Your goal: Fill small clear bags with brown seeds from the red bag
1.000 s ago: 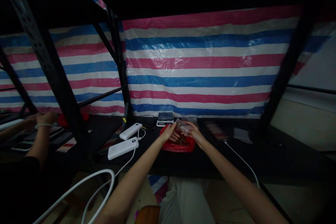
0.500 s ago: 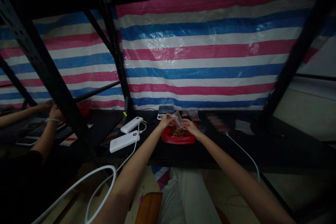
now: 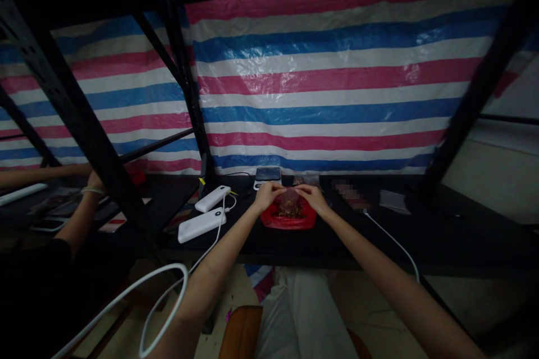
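Observation:
Both my hands meet over a red tray [image 3: 278, 220] of small brown pieces on the dark bench. My left hand [image 3: 266, 195] and my right hand [image 3: 310, 197] pinch the top of a small clear plastic bag [image 3: 289, 201] that holds some of the brown pieces. The bag hangs low, just above the tray. A small scale [image 3: 266, 175] with a dark top stands right behind the tray.
Two white power banks [image 3: 201, 225] [image 3: 212, 198] with a white cable [image 3: 160, 286] lie left of the tray. Another white cable [image 3: 391, 247] runs on the right. Black shelf posts [image 3: 84, 123] frame the bench; a striped tarp [image 3: 328, 84] hangs behind. A co-worker's arm [image 3: 82, 213] works at the left.
My hands have come closer together and lowered the bag toward the tray. The view has tilted down slightly. The co-worker's hands have shifted at the left.

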`<state>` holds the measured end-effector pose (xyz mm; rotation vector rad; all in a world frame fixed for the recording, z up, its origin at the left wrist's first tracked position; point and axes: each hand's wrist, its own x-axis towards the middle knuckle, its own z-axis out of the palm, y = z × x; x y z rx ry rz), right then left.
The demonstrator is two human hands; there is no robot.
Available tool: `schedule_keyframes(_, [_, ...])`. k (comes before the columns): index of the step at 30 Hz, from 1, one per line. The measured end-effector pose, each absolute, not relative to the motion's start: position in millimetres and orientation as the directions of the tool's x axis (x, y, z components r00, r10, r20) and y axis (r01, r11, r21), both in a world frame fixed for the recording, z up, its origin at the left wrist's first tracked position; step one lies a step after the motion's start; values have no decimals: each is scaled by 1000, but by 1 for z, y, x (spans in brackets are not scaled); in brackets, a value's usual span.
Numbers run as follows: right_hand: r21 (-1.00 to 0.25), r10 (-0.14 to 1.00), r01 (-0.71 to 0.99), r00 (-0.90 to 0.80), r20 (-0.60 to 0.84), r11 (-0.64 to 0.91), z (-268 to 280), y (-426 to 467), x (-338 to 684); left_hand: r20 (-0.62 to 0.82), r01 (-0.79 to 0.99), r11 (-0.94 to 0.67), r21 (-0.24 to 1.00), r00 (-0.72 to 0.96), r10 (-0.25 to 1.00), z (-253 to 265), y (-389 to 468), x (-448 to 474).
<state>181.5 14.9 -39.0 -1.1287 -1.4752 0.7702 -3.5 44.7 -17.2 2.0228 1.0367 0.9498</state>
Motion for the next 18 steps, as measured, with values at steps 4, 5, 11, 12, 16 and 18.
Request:
schedule_keyframes(4, [-869, 912, 322, 38, 408, 375, -32, 14, 185, 399, 528, -566, 633, 404, 823, -11, 40, -9])
schedule_keyframes(5, [-862, 909, 332, 35, 416, 382, -31, 14, 185, 416, 528, -579, 622, 403, 815, -10, 39, -11])
schedule_keyframes(11, [-856, 909, 337, 1, 418, 393, -37, 11, 177, 385, 528, -615, 586, 487, 784, -17, 34, -17])
schedule_keyframes(12, [-855, 911, 342, -6, 412, 389, -39, 9, 176, 372, 554, -604, 573, 481, 794, -19, 33, -18])
schedule_keyframes(16, [-846, 923, 403, 10, 385, 348, -40, 5, 179, 369, 553, -588, 591, 462, 806, -21, 27, -18])
schedule_keyframes(18, [-841, 923, 430, 41, 382, 329, -37, 5, 182, 380, 519, -600, 608, 474, 795, -21, 26, -17])
